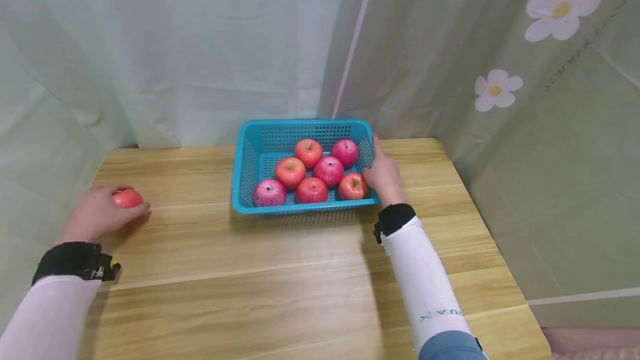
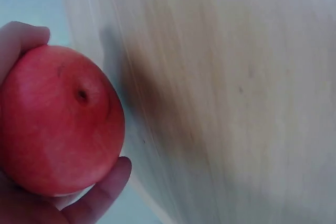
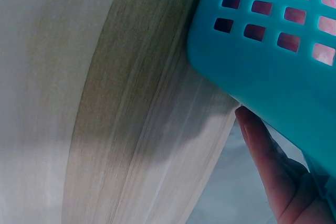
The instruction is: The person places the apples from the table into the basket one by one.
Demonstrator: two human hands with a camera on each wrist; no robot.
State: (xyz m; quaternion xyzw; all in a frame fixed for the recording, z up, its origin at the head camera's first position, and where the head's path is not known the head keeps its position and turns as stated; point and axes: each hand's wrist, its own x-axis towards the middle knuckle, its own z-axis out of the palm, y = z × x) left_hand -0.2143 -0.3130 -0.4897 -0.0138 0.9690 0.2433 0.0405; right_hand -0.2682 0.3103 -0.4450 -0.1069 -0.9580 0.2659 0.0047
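Observation:
At the table's left side, my left hand (image 1: 102, 210) holds a red apple (image 1: 128, 199). In the left wrist view, the fingers and thumb curl round this apple (image 2: 63, 121), and its shadow lies on the wood beside it. My right hand (image 1: 385, 176) grips the right side of a blue plastic basket (image 1: 237, 174), thumb at the rim and fingers along the outer wall. The right wrist view has fingers (image 3: 260, 145) against the basket's outside (image 3: 236, 72). Inside the basket several apples (image 1: 311, 190) sit, mostly towards its right and front, some redder and some pinkish.
The basket stands near the back edge of a light wooden table (image 1: 240, 293). A pale curtain (image 1: 225, 43) hangs behind and round the table, with white flowers (image 1: 497, 90) printed on its right part. Black straps with cameras (image 1: 75, 263) are on both wrists.

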